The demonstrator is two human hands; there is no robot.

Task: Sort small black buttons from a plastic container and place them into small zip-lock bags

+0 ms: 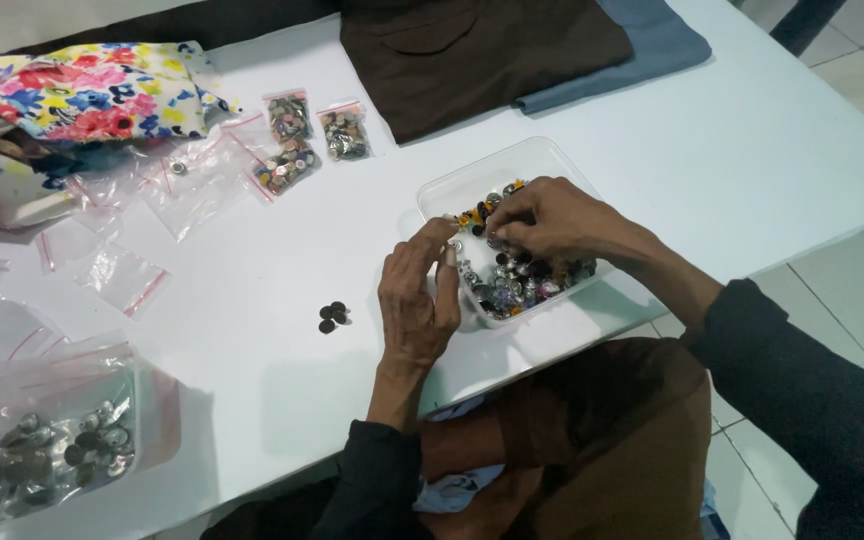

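At centre of white table (pixel 252 400): left hand (pixel 417 300), fingers curled, loosely closed, resting at near rim of clear rectangular plastic tub (pixel 542 160) of mixed buttons. Right hand (pixel 542 225) inside tub, fingertips pinched among buttons; exact item gripped cannot be told. Small cluster of dark round buttons (pixel 332 316) at 9 o'clock from left hand. Small clear zip bags of buttons (pixel 317 130) at 11 o'clock, farther off.

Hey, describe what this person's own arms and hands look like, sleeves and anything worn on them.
Both hands are bare: no gloves, and no rings or watch that I can make out. The left hand and right hand come out of long dark, near-black sleeves pushed up the forearms, leaving the wrists uncovered. The sleeves look plain, with no visible markings.
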